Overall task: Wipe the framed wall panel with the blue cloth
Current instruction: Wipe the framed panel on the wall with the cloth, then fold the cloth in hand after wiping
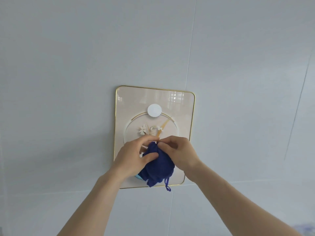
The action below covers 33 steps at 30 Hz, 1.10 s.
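Head view, looking at a pale grey-white wall (68, 65) w/ thin vertical panel seams. A framed wall panel (180, 106) hangs on it: cream face, thin gold frame (115, 116) w/ rounded corners, glossy enough to show window reflections near the top right. Printed on the face are a large ring and white flowers (142, 130) w/ gold stems. A round white disc (154, 110) sits on the upper-centre of the panel, at the top of the ring.

Both bare forearms reach up from the bottom of the view and meet in front of the panel's lower half. The blue cloth (160, 165) is dark navy and bunched into a ball between the two hands, in front of the lower-centre of the panel. A loose edge and a thin loop of thread (167, 184) hang from it, reaching down over the bottom frame edge. Can't tell whether the cloth touches the panel face.

Left hand (134, 155): closed on the cloth, thumb pressed on the front of the bundle, fingers curled over its top-left. Right hand (179, 150): also gripping the cloth, fingertips pinching the top of the bundle, just beside the left hand's fingers.

A small light-blue bit (137, 176) peeks out under the cloth at lower left; what it is can't be told.
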Tool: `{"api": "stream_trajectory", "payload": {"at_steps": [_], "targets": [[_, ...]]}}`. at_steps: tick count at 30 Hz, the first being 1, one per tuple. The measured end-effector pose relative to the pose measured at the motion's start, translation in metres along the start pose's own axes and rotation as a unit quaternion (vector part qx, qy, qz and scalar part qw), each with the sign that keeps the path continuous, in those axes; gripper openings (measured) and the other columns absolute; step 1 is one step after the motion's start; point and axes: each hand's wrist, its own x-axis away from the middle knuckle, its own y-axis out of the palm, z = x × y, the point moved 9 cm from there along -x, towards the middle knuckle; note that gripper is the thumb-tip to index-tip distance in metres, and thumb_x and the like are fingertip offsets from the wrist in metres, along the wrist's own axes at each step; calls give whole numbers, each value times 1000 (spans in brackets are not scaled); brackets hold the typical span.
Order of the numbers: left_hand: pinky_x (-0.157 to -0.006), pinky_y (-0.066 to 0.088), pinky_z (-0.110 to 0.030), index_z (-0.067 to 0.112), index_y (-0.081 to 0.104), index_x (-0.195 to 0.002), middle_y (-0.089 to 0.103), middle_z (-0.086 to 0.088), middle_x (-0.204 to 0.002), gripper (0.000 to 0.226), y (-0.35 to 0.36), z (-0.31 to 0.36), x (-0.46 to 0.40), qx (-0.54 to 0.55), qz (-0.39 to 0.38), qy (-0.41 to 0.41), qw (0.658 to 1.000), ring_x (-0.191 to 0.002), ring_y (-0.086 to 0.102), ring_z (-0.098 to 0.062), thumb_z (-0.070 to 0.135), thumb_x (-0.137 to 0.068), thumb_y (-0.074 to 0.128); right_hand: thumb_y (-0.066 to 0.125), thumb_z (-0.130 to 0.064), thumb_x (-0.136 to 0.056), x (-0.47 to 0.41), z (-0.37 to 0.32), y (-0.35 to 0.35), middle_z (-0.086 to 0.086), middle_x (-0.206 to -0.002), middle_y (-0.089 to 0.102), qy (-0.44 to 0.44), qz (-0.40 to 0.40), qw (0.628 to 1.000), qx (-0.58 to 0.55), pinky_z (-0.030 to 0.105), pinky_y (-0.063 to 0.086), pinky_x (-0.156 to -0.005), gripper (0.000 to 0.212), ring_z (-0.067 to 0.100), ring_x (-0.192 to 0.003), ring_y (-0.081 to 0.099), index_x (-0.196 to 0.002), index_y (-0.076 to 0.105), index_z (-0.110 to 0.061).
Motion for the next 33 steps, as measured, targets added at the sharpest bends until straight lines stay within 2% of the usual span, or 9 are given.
{"api": "stream_trajectory", "payload": {"at_steps": [3,7,9,13,17,20,26,30,33], "targets": [[-83,61,-35,43,71,-107,75,23,-93,24,4,3,3,14,34,-21,999,-83,73,-3,26,-90,73,76,-19,-96,10,9,-8,7,-97,84,30,-2,996,-87,22,60,-65,7,16,-82,77,-100,75,-14],[-75,55,-24,39,71,-96,74,23,-88,13,8,12,4,11,77,-32,996,-81,68,1,26,-92,70,86,-24,-88,26,27,-15,17,-119,78,63,-98,980,-162,44,65,-88,37,34,-105,77,-120,70,-14],[-73,52,-20,39,70,-95,74,22,-88,14,10,17,3,18,93,-40,995,-81,68,2,25,-92,69,88,-16,-84,35,37,-20,20,-122,75,66,-149,977,-137,42,66,-85,39,38,-104,77,-120,73,-16],[-73,50,-17,34,73,-96,75,18,-88,14,27,29,2,12,74,-40,996,-82,66,4,21,-91,71,77,-5,-93,40,48,-53,27,-114,76,45,-131,987,-87,35,67,-72,21,28,-85,77,-114,77,-8],[-75,54,-26,32,72,-94,75,12,-89,12,47,40,0,-1,41,-43,998,-77,68,-5,21,-92,72,79,-5,-92,35,51,-96,22,-99,82,33,-84,995,-35,29,64,-64,19,38,-85,79,-110,77,-8],[-83,58,-36,23,75,-100,77,7,-91,10,69,44,-3,-10,16,-54,998,-84,72,-14,19,-91,72,79,-4,-89,30,56,-124,12,-90,84,26,-55,996,63,25,62,-59,9,24,-73,79,-96,77,-10],[-87,59,-42,27,73,-96,79,5,-91,10,121,43,-5,-20,-25,-79,996,-86,74,-16,19,-91,71,73,-7,-90,32,72,-159,7,-83,83,-15,-47,973,225,43,65,-71,7,31,-75,78,-89,75,-15],[-80,62,-39,32,73,-93,79,10,-85,11,153,45,-10,-22,-30,-81,996,-78,75,-11,21,-91,72,73,-13,-91,37,95,-182,4,-87,80,-4,-38,966,257,36,61,-68,8,26,-82,76,-88,73,-21],[-73,59,-34,34,71,-90,78,18,-75,10,181,43,-11,-21,-44,-97,994,-66,73,-1,24,-91,71,73,-17,-91,39,118,-197,-4,-87,77,12,-47,959,278,38,61,-71,15,22,-82,75,-85,68,-31]]}}
